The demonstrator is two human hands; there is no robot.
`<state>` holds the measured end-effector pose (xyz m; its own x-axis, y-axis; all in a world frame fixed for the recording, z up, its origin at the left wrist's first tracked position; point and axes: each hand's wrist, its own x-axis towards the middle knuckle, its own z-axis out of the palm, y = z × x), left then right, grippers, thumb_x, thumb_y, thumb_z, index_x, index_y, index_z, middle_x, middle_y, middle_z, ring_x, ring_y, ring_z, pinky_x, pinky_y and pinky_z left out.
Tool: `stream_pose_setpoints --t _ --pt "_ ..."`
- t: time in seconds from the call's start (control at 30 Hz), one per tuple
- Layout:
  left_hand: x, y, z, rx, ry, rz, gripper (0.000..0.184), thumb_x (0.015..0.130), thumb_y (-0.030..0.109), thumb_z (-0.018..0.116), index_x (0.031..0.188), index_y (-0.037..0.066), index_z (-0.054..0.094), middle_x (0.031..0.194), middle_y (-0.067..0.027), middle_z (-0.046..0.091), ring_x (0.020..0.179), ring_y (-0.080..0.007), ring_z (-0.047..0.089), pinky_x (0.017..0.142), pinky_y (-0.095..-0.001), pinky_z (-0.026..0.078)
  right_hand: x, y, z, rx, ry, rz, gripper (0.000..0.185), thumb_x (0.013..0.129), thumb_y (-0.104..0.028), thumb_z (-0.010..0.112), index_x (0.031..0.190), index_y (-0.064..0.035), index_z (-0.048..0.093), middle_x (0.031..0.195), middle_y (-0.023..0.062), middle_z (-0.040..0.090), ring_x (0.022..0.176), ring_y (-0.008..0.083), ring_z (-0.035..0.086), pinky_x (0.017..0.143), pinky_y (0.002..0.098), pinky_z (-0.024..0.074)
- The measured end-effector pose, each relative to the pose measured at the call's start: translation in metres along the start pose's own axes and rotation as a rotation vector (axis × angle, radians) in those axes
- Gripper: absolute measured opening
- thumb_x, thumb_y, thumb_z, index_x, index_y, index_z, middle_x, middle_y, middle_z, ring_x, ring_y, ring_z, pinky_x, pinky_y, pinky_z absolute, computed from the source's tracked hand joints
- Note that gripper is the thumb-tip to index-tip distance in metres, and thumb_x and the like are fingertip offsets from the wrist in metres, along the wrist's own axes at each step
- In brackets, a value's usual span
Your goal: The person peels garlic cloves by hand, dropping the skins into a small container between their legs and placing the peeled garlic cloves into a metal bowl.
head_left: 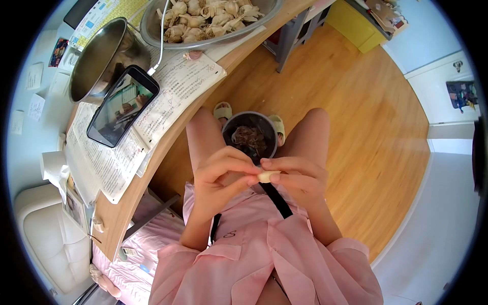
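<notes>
A pale, peeled-looking garlic clove (265, 177) is held in front of my lap, between the fingertips of both hands. My right hand (303, 178) pinches it from the right with thumb and fingers. From the left, my left hand (222, 175) closes thumb and fingertips at the clove's other end. Just beyond my hands, a dark bin (227, 128) with brownish peelings (249, 138) stands on the floor between my feet. On the desk, a metal basin (147, 30) holds several garlic bulbs (221, 19), and a loose piece of garlic (193, 55) lies near its rim.
The wooden desk (114, 223) curves along my left. It carries a deep steel pot (81, 76), a phone (122, 109) with a white cable (162, 40), and printed papers (175, 94). Behind it stands a cream chair (48, 234). A yellow box (353, 25) sits at the back.
</notes>
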<state>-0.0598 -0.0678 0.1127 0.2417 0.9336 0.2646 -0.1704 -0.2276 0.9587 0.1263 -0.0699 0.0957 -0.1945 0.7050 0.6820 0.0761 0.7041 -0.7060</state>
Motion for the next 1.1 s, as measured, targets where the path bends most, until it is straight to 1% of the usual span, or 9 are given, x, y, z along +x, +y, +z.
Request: stream_pose_setpoints --t 0.07,0.17,0.37,0.47,0.57,0.77,0.87,0.97,1.1 --pt "-0.002 -0.002 -0.001 -0.055 -0.027 -0.007 0.016 0.072 -0.009 0.07 0.087 -0.003 0.066 0.091 -0.0122 0.061 0.081 -0.0169 0.061 0.068 -0.0246 0.049 0.001 0.002 -0.002 -0.004 -0.004 -0.021 0.013 0.076 0.005 0.066 0.089 0.0003 0.064 0.092 0.021 0.065 0.08 0.0276 0.067 0.066 0.0281 0.0558" --pt "-0.002 -0.001 0.001 0.068 0.024 0.078 0.016 0.072 -0.008 0.07 0.086 -0.002 0.067 0.089 -0.0116 0.062 0.076 -0.0171 0.061 0.065 -0.0242 0.048 0.005 -0.002 -0.005 -0.123 -0.022 0.008 0.021 0.072 0.001 0.072 0.092 -0.0024 0.068 0.093 0.0124 0.066 0.077 0.0188 0.066 0.063 0.0224 0.0546" --pt "0.0 0.006 0.008 0.374 0.09 0.218 0.014 0.07 -0.004 0.072 0.082 -0.001 0.067 0.084 -0.0123 0.064 0.074 -0.019 0.063 0.065 -0.0252 0.048 -0.004 -0.002 0.008 0.161 0.13 0.227 0.027 0.069 0.004 0.075 0.094 -0.0017 0.066 0.094 0.0132 0.065 0.079 0.0186 0.065 0.064 0.0243 0.0535" --pt "-0.001 0.005 0.008 0.384 0.048 0.225 0.015 0.071 -0.004 0.071 0.085 -0.002 0.066 0.086 -0.0128 0.063 0.077 -0.0196 0.063 0.068 -0.0262 0.049 -0.015 0.005 0.006 0.18 0.076 0.205 0.027 0.074 0.006 0.071 0.096 -0.0003 0.059 0.098 0.0187 0.061 0.087 0.0248 0.064 0.073 0.0288 0.0545" --pt "-0.004 -0.002 0.011 0.334 0.086 0.191 0.017 0.072 -0.004 0.071 0.088 -0.001 0.066 0.089 -0.0124 0.064 0.078 -0.0198 0.063 0.067 -0.0262 0.05 -0.018 0.004 0.007 0.215 0.09 0.257 0.025 0.074 0.007 0.07 0.095 0.0 0.057 0.098 0.0196 0.061 0.088 0.0252 0.064 0.076 0.0292 0.0541" --pt "0.0 0.001 0.014 0.365 0.063 0.242 0.02 0.072 -0.004 0.071 0.091 -0.001 0.065 0.09 -0.0128 0.063 0.079 -0.0212 0.063 0.067 -0.0272 0.05 -0.019 0.007 0.005 0.252 0.109 0.243 0.024 0.075 0.011 0.067 0.093 0.0009 0.057 0.099 0.0197 0.06 0.086 0.0242 0.064 0.076 0.0294 0.0541" --pt "0.002 -0.002 0.013 0.421 0.053 0.264 0.019 0.072 -0.005 0.071 0.089 -0.001 0.065 0.09 -0.0119 0.063 0.079 -0.021 0.063 0.067 -0.0276 0.05 -0.017 0.003 0.01 0.289 0.223 0.378 0.021 0.071 0.009 0.071 0.089 0.0003 0.063 0.095 0.0154 0.064 0.084 0.0201 0.065 0.07 0.0269 0.0551" --pt "0.004 -0.006 0.009 0.475 0.04 0.242 0.018 0.074 -0.006 0.067 0.091 0.0 0.064 0.09 -0.0117 0.063 0.079 -0.0211 0.062 0.066 -0.0276 0.049 -0.018 0.007 0.012 0.354 0.217 0.402 0.019 0.073 0.01 0.069 0.089 0.0015 0.062 0.099 0.0151 0.062 0.089 0.0209 0.064 0.074 0.0276 0.0553" --pt "0.007 -0.026 0.008 0.363 0.078 0.084 0.015 0.081 -0.007 0.061 0.095 -0.001 0.061 0.091 -0.0114 0.061 0.082 -0.0195 0.061 0.069 -0.0262 0.05 -0.02 0.015 0.013 0.436 0.213 0.497 0.022 0.075 0.013 0.066 0.093 0.0025 0.061 0.101 0.0148 0.06 0.092 0.0215 0.063 0.078 0.0283 0.0549"
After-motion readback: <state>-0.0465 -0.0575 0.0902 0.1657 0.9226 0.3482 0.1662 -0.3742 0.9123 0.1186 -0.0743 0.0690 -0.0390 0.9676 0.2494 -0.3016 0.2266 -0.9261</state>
